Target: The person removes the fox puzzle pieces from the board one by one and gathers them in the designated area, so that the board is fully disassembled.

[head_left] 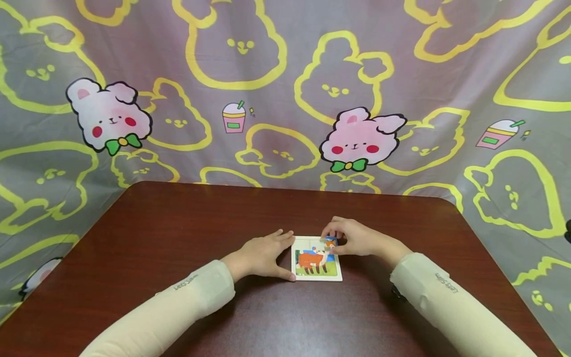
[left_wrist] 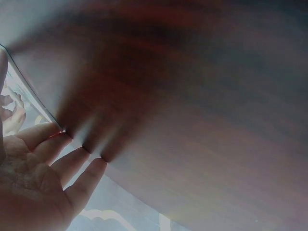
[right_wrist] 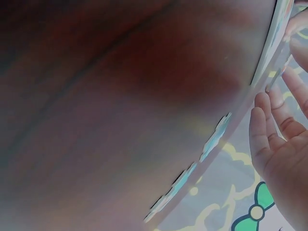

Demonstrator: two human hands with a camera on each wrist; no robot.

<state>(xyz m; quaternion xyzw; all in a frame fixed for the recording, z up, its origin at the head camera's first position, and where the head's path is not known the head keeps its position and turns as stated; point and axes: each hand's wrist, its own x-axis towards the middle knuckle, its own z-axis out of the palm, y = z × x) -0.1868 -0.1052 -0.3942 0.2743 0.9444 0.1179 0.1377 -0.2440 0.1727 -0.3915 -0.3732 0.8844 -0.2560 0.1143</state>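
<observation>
The puzzle board (head_left: 318,278), a white-framed square bearing an orange-red animal with dark legs on green ground, lay flat on the dark reddish-brown tabletop (head_left: 178,228). A pale, unfilled area was noted in its far left part, above the animal's back.

The left hand (head_left: 260,255) was found at the left side of the puzzle board. Its fingers were extended and spread, with the thumb at the near left corner and the fingertips by the far left corner; nothing was gripped.

The right hand (head_left: 359,238) was over the far right corner of the puzzle board. Its thumb and fingers were nearly closed, pinching a small puzzle piece (head_left: 330,244) with blue and orange colouring. Whether that piece touched the board could not be determined.

The right wrist view showed two loose pieces (right_wrist: 215,137) with jagged edges and light blue faces on the tabletop, apart from the puzzle board; these could not be made out in the head view.

Pale sleeves (head_left: 156,317) covered both forearms. Beyond the puzzle board, past the tabletop's far edge, hung a grey curtain (head_left: 267,99) printed with yellow outlines and rabbit heads
</observation>
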